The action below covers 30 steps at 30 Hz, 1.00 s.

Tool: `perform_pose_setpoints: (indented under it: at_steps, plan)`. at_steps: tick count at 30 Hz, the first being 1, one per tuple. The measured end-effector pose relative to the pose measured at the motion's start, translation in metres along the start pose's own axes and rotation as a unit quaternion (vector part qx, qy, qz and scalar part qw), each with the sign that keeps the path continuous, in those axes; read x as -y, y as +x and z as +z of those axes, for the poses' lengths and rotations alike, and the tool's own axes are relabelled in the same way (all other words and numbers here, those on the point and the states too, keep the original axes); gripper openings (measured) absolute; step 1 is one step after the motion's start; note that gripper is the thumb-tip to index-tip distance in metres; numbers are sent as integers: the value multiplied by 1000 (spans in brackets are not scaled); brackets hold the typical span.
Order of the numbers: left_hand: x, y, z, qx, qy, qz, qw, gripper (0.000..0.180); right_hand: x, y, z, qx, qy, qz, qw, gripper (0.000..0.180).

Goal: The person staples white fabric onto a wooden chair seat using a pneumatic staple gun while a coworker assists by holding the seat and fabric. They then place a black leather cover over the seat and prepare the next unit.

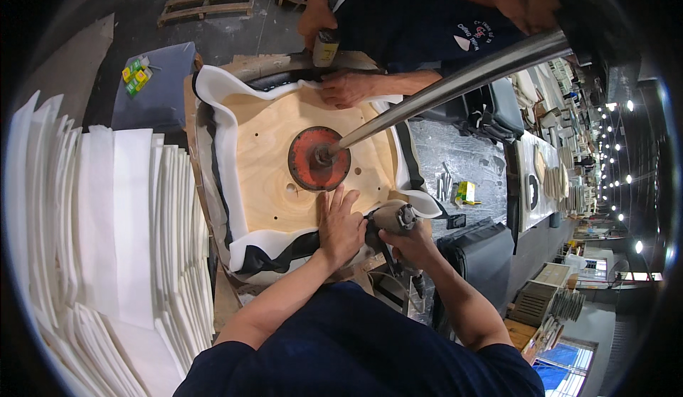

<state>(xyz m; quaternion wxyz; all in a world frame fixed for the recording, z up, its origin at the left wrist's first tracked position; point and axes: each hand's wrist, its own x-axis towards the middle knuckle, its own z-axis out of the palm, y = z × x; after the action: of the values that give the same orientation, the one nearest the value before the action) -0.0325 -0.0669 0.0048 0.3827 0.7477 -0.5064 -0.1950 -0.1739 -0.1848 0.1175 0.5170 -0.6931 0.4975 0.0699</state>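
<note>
A plywood seat panel (267, 176) lies with white foam (226, 141) and black fabric (284, 256) turned up around its edges. A red round press plate (302, 156) on a metal shaft (455, 84) bears down on the panel's middle. My left hand (341, 228) lies on the panel's near edge, fingers stretched toward the plate. In my right hand (413, 244) is a staple gun (393, 217), held at the near right edge beside the foam corner. Its nose is hidden.
Across the panel, a co-worker holds another staple gun (326, 47) and rests a hand (348, 89) on the far edge. White foam sheets (114, 212) stand stacked at left. Small yellow-green boxes (466, 193) lie on a plastic-covered table (455, 151) at right, near black padded pieces (477, 255).
</note>
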Motion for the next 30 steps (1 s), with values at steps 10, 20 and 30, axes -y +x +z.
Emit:
perform_pose_setpoints:
  at_steps: [10, 20, 30]
  plan:
    - [8, -13, -14, -3, 53, 57, 997, 29, 5, -1, 2, -29, -12, -20, 999, 29]
    - [10, -12, -10, -27, 2, 18, 999, 18, 4, -15, 16, 5, 27, 0, 1000, 32]
    - [20, -14, -18, 16, 92, 64, 994, 28, 9, 1, 22, -34, -93, -101, 990, 32]
